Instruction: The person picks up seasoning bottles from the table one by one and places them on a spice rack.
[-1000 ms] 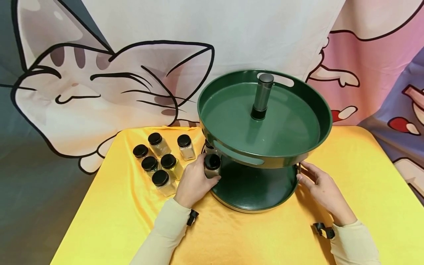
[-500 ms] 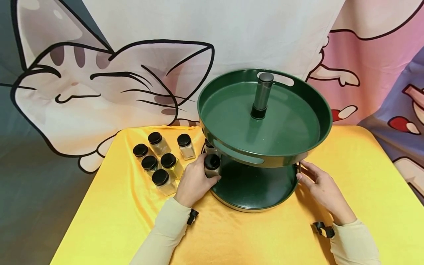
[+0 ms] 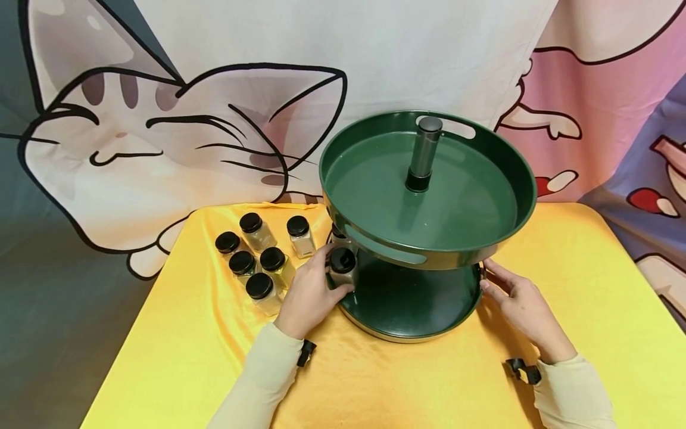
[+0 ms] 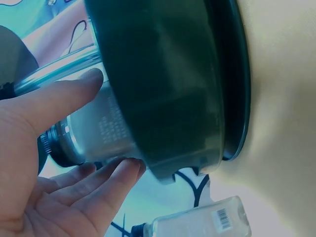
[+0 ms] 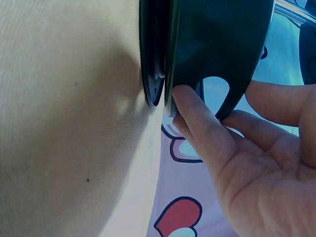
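Note:
A green two-tier round tray stand (image 3: 370, 214) stands on the table, its upper tier hiding much of the lower tray (image 3: 412, 310). Inside the lower tray's left edge is a clear black-capped spice jar (image 3: 343, 274). My left hand (image 3: 305, 298) surrounds this jar, its thumb and fingers spread; the left wrist view shows a gap between the fingers and the jar (image 4: 98, 123). Behind it another black-capped jar (image 3: 337, 235) is partly hidden by the upper tier. On the right side, my right hand (image 3: 525, 310) grips the lower tray's wall at its handle cutout (image 5: 216, 94).
Several black-capped jars (image 3: 259, 288) are grouped on the yellow cloth (image 3: 161, 369) left of the stand, with one jar (image 3: 301, 238) nearer to it. A post (image 3: 425, 152) rises from the upper tier. A cartoon curtain (image 3: 429, 53) hangs behind the table.
My left hand has shifted slightly left, its thumb easing back from the jar, which stays in the lower tray. The right hand keeps its place on the tray wall.

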A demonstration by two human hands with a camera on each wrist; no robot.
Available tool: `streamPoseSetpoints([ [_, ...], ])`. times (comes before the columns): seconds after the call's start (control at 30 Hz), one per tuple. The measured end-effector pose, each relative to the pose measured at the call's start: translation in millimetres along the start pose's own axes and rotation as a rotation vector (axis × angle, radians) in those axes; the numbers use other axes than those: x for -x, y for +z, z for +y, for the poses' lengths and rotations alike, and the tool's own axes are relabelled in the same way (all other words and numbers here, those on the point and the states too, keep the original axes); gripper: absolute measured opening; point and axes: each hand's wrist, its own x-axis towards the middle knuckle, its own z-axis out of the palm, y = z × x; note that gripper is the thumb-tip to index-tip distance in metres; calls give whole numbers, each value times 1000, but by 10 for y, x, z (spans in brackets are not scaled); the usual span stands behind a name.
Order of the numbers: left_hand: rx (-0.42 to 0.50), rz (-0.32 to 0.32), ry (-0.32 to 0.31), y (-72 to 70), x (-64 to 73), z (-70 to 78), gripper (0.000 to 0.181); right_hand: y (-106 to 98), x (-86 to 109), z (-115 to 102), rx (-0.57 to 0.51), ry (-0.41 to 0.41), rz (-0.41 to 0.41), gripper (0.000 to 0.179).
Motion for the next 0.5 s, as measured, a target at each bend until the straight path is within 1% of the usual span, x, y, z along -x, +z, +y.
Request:
streamPoseSetpoints([
  [0.1,10,8,11,-61,43,14,82,0,6,5,-49,3,-6,52],
  [0.2,-9,31,32,-130,94,26,81,1,8,11,-105,14,-21,51],
  [0.3,-32,74,70,-203,155,26,80,2,5,14,-108,28,-28,52],
  [0.37,-39,108,106,-254,198,23,80,1,2,15,-109,31,-25,53],
  [0.5,-48,163,164,-365,282,13,78,-4,-3,9,-130,11,-14,55],
])
